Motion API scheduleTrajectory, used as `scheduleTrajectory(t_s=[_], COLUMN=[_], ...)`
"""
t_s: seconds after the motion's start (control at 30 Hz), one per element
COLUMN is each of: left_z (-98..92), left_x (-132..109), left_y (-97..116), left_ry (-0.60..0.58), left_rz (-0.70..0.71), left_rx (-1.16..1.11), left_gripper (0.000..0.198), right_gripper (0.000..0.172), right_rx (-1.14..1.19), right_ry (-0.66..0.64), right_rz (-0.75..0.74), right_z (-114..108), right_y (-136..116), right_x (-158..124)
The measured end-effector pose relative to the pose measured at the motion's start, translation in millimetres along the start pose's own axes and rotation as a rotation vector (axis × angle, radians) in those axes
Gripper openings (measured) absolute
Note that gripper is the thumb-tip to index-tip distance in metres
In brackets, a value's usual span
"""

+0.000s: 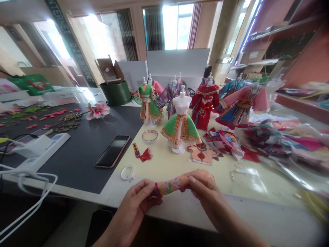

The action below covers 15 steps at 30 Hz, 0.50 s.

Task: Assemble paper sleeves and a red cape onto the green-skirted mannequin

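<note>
A small orange doll garment (171, 184) with a floral print is stretched between both hands just above the table's near edge. My left hand (140, 199) pinches its left end, fingers closed. My right hand (205, 192) grips the right end, fingers curled over the cloth. Straight ahead stands a white mini mannequin (182, 103) wearing a green and orange skirt (181, 128). An orange doll top (202, 155) lies flat beside its base.
Several dressed mannequins (205, 103) line the back. Loose fabric pieces (277, 140) pile at the right. A phone (112, 151), tape roll (150, 136), white ring (127, 172), power strip (38, 151), pink flower (97, 110) and green bin (116, 92) sit left.
</note>
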<state>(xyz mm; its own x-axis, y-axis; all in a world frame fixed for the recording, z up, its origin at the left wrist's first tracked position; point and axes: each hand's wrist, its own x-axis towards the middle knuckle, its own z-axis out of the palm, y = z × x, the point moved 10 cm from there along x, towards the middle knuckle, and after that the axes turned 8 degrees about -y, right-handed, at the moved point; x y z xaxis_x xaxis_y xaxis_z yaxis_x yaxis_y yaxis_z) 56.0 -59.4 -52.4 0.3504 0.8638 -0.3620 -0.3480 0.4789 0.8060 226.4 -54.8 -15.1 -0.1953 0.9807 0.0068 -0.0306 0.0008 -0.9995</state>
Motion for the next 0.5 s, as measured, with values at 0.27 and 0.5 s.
scheduleTrajectory(t_s=[0.27,0.5], left_z=[-1.8,-0.6], left_x=[0.4,-0.4], left_y=[-1.0,-1.4], left_ry=[-0.001,0.000], left_rz=[0.014,0.016], left_rx=[-0.001,0.047], left_gripper=[0.016,0.020], right_gripper=[0.024,0.026], right_rx=[0.002,-0.173], right_ry=[0.000,0.069], right_rz=[-0.034,-0.101], right_z=[-1.7,-9.8], right_y=[-2.6,-12.5], right_x=[-0.4,-1.3])
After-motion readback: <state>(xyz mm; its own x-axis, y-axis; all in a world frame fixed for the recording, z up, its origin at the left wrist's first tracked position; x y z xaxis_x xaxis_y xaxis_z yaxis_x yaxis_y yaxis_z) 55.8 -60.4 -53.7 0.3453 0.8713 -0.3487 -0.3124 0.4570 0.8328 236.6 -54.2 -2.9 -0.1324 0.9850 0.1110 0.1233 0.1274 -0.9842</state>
